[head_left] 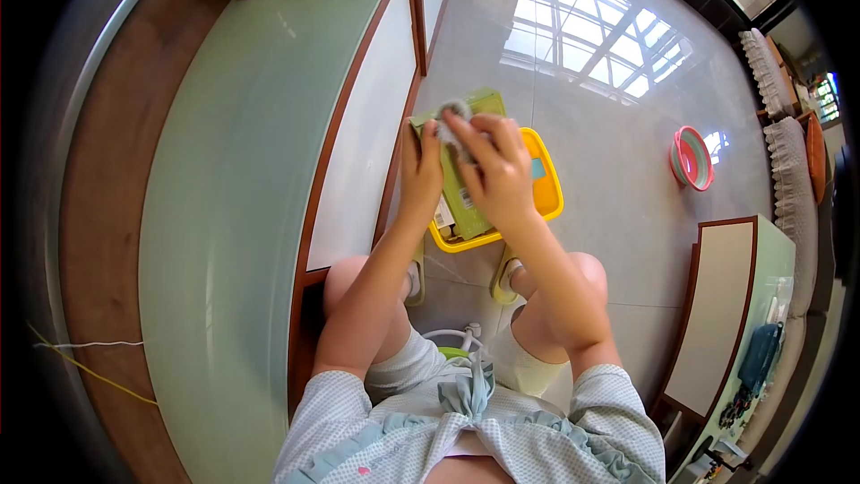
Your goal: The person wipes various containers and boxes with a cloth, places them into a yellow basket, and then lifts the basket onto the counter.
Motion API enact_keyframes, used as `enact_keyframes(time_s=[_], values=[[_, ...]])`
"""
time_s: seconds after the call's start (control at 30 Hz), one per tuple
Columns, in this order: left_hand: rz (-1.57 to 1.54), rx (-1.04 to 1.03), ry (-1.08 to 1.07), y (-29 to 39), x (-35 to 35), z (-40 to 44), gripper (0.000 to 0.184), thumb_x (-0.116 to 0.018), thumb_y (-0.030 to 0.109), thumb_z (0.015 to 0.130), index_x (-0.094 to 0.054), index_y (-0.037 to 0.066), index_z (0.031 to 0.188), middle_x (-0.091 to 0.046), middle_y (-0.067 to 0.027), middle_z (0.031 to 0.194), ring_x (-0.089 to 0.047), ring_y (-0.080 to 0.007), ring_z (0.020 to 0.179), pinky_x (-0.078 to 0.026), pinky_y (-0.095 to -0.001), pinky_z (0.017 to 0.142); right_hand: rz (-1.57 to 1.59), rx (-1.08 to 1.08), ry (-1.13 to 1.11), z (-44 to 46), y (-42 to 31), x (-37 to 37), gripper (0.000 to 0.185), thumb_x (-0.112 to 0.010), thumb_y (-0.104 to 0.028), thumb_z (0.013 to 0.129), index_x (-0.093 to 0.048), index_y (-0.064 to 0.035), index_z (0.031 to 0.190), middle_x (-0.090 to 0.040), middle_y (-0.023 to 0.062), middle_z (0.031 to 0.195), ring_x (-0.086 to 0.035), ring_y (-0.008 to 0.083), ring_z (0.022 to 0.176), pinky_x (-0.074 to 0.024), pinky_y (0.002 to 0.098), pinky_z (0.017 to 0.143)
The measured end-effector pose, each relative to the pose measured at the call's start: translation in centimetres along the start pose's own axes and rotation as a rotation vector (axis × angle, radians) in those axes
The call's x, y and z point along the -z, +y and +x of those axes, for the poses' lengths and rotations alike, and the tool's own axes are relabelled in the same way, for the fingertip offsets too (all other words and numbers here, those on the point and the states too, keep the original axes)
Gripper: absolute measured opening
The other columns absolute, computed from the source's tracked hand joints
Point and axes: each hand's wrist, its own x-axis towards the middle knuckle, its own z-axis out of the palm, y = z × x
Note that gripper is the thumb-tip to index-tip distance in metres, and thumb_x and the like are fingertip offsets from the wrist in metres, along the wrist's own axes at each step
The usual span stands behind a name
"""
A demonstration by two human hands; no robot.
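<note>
A green box (465,206) is held tilted above a yellow bin (548,193) on the floor between my feet. My left hand (421,177) grips the box's left edge, fingers pointing up. With my right hand (499,166) I press a grey-white cloth (456,113) against the upper part of the box, the fingers bent over it. Other items show inside the bin under the box, but they are too small to make out.
A long cabinet with a pale green top (233,170) runs along my left, with containers at its far end. On the floor to the right sits a red-rimmed basin (691,159). A second cabinet (712,305) stands at the lower right, beside a sofa (790,206).
</note>
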Motion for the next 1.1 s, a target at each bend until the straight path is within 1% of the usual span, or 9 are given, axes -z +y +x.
enact_keyframes(time_s=[0.13,0.23,0.27,0.37,0.53,0.63,0.77,1.03,1.1], values=[[-0.271,0.18,0.022,0.6,0.8,0.1,0.037,-0.042,0.042,0.096,-0.046,0.006,0.104,-0.049,-0.0064,0.094,-0.047,-0.0147,0.087,-0.041,-0.0276,0.079,0.061,0.046,-0.097,-0.7,-1.2,-0.7,0.041,-0.06,-0.001,0.069,-0.063,-0.0082,0.109,-0.052,0.0081,0.09,-0.053,0.0261,0.077,-0.0468,0.0353,0.069],[-0.223,0.17,-0.008,2.1,0.6,-0.4,0.036,-0.044,0.043,0.095,-0.045,0.008,0.101,-0.049,-0.0053,0.093,-0.046,-0.013,0.086,-0.041,-0.0262,0.077,-0.056,-0.118,-0.029,0.2,-0.2,0.4,0.041,-0.059,0.0,0.069,-0.065,-0.0104,0.108,-0.053,0.0092,0.09,-0.053,0.0272,0.077,-0.0465,0.0362,0.068],[-0.275,0.18,-0.03,2.6,0.5,-0.6,0.031,-0.047,0.04,0.093,-0.043,0.01,0.098,-0.048,-0.004,0.092,-0.047,-0.0111,0.086,-0.042,-0.0244,0.076,-0.058,-0.109,0.068,0.7,0.1,0.6,0.041,-0.058,0.002,0.069,-0.066,-0.0115,0.107,-0.053,0.0099,0.089,-0.052,0.0283,0.076,-0.0461,0.0364,0.067],[-0.389,0.219,-0.092,2.7,1.2,-0.7,0.026,-0.052,0.035,0.091,-0.044,0.012,0.099,-0.05,-0.0035,0.094,-0.05,-0.0107,0.086,-0.042,-0.0235,0.076,-0.051,-0.122,0.063,0.3,-0.5,0.5,0.04,-0.059,0.003,0.068,-0.066,-0.0107,0.105,-0.053,0.0093,0.088,-0.052,0.0278,0.075,-0.0457,0.0358,0.065],[-0.663,0.488,-0.077,1.7,2.3,0.7,0.013,-0.059,0.026,0.087,-0.054,0.015,0.093,-0.058,-0.0002,0.085,-0.057,-0.0123,0.073,-0.046,-0.0251,0.064,0.103,0.007,-0.073,-1.8,-1.9,-2.4,0.026,-0.059,0.0,0.064,-0.066,-0.0072,0.088,-0.045,0.0058,0.076,-0.049,0.0248,0.07,-0.0457,0.0331,0.063],[-0.628,0.492,-0.106,2.9,2.3,0.4,0.018,-0.062,0.021,0.084,-0.05,0.012,0.094,-0.057,-0.0021,0.086,-0.058,-0.0123,0.079,-0.047,-0.0265,0.067,0.143,0.056,-0.159,-2.0,-1.9,-1.8,0.028,-0.058,0.002,0.062,-0.069,-0.0083,0.085,-0.049,0.0074,0.077,-0.052,0.0256,0.07,-0.0463,0.0341,0.065],[-0.558,0.455,-0.195,2.8,2.4,0.9,0.018,-0.065,0.013,0.081,-0.052,0.01,0.093,-0.057,-0.0022,0.084,-0.059,-0.0119,0.075,-0.049,-0.0268,0.065,0.11,-0.013,-0.036,-0.9,-1.1,-0.5,0.024,-0.059,-0.001,0.063,-0.067,-0.0091,0.084,-0.047,0.0057,0.078,-0.049,0.0237,0.067,-0.0469,0.0333,0.061],[-0.395,0.366,0.01,1.7,1.9,1.6,0.019,-0.07,0.022,0.08,-0.058,0.008,0.085,-0.058,0.0008,0.079,-0.055,-0.0076,0.068,-0.047,-0.0217,0.06,0.189,0.03,-0.304,-4.1,-2.2,-1.2,0.032,-0.057,0.004,0.059,-0.068,-0.0073,0.086,-0.043,0.0064,0.075,-0.051,0.0226,0.068,-0.0453,0.0327,0.059],[-0.348,0.321,-0.052,0.9,2.0,2.2,0.021,-0.07,0.024,0.081,-0.059,0.007,0.086,-0.057,0.0017,0.078,-0.054,-0.0064,0.067,-0.045,-0.0208,0.059,0.205,0.056,-0.322,-3.7,-1.2,-1.1,0.033,-0.056,0.004,0.06,-0.068,-0.0061,0.089,-0.043,0.0066,0.073,-0.052,0.0222,0.067,-0.0454,0.0332,0.059]])
